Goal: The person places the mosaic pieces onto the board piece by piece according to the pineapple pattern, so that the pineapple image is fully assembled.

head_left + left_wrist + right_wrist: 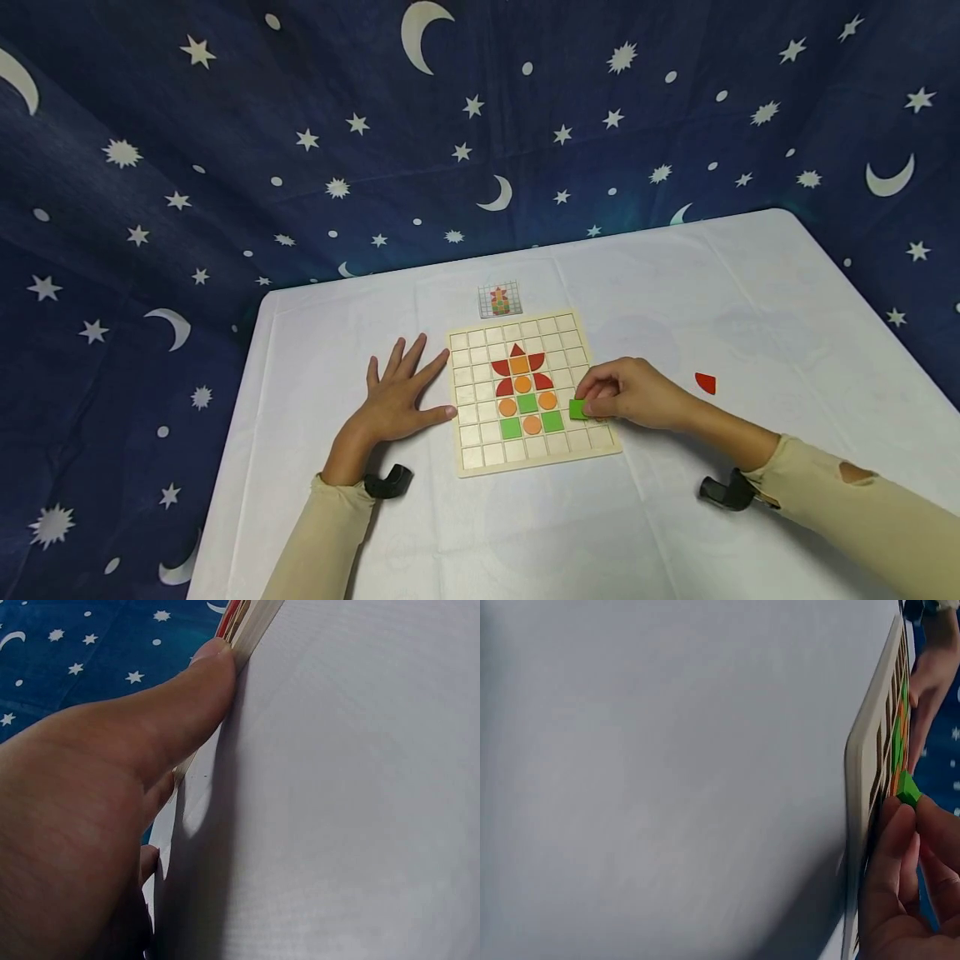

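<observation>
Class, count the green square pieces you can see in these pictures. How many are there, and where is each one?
4. Three sit in the board: one centre, two in the row below. The fourth is pinched in the right hand. The hand may hide others.

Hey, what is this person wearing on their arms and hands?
Both arms have long beige sleeves; the right sleeve has a small hole in it, and the left sleeve looks intact. A black camera mount sits at each wrist. The left hand and right hand are bare.
</observation>
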`<action>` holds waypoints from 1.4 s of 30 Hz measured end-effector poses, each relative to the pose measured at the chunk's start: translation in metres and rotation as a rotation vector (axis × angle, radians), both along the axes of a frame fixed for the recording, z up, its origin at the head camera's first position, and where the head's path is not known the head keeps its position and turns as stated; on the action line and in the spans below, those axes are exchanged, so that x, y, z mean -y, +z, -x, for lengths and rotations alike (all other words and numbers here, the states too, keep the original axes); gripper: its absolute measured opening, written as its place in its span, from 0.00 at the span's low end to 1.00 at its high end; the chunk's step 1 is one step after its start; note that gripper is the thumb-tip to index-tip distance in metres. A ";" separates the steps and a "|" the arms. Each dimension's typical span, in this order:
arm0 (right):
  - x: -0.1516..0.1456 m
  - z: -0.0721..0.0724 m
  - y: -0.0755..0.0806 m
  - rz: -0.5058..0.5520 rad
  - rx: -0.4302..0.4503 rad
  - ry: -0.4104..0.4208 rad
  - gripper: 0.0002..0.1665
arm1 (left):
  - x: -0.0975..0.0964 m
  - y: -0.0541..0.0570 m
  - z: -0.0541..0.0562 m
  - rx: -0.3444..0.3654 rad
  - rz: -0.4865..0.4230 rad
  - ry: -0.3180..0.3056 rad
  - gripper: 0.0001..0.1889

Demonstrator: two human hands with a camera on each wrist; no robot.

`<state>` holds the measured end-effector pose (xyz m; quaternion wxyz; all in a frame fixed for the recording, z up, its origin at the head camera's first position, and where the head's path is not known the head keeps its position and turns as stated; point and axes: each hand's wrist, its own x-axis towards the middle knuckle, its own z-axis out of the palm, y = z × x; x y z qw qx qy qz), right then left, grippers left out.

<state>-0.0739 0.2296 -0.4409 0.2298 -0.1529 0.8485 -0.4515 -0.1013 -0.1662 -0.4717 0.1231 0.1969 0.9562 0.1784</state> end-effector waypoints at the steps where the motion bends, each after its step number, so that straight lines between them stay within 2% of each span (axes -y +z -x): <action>1: 0.004 -0.001 -0.001 0.003 -0.004 0.010 0.07 | 0.000 0.000 0.000 0.001 -0.001 -0.001 0.50; 5: 0.017 -0.004 -0.003 0.008 -0.026 0.043 0.05 | 0.000 0.000 0.000 0.004 -0.002 -0.003 0.50; 21: 0.056 -0.013 0.000 0.086 -0.018 0.116 0.04 | 0.000 0.000 0.000 0.007 0.004 0.000 0.50; 32: 0.064 -0.020 -0.003 0.035 -0.154 0.185 0.07 | 0.001 0.000 0.001 0.003 -0.004 -0.001 0.50; 42: 0.065 -0.023 -0.009 -0.011 -0.301 0.193 0.09 | 0.000 0.001 0.001 0.014 0.015 0.002 0.50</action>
